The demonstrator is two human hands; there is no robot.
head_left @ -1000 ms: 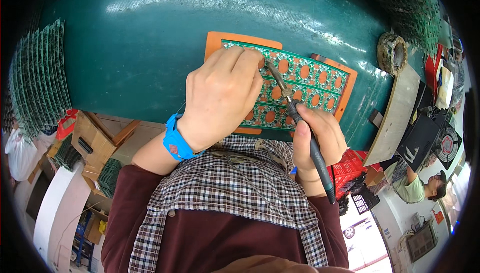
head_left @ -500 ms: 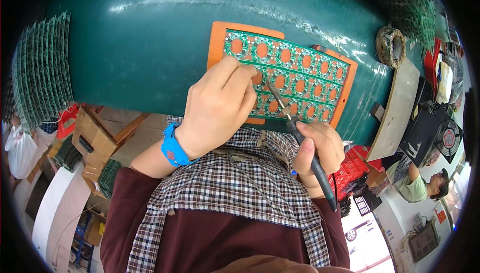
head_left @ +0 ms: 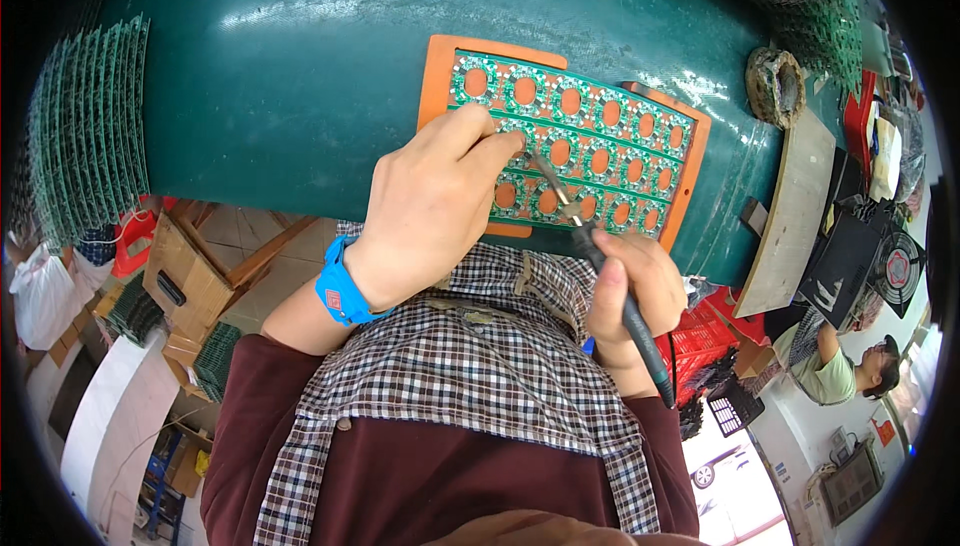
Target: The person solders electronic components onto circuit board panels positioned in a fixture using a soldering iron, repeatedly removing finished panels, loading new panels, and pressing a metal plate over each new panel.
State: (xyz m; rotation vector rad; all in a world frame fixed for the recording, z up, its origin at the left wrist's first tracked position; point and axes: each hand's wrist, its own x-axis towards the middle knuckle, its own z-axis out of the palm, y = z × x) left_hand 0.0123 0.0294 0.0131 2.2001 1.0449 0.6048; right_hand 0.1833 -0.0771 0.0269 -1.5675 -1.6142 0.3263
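Board: green circuit panel (head_left: 590, 141) with rows of round orange cutouts, lying flat on an orange mat (head_left: 445, 66) on the teal worktop (head_left: 300, 76); long axis runs left to right and dips a bit to the right.
Which way it lies: straight ahead of both hands, left hand on its near-left part, right hand just off its near edge (so the left one's closer in).
Iron: soldering iron (head_left: 600, 266), slanted, tip up-left landing on the lower rows just right of the left fingertips.
Left hand (head_left: 435, 206): fingers curled together, tips pressing on the board; can't tell if it's pinching anything small. Blue wrist strap (head_left: 340, 291) on it.
Right hand (head_left: 625, 296): closed tight round the iron's dark handle, pen-style.
Around: wire sponge (head_left: 775, 86) at the far right, pale wooden plank (head_left: 795, 216) beside the worktop, stacked green panels (head_left: 85, 126) off left.
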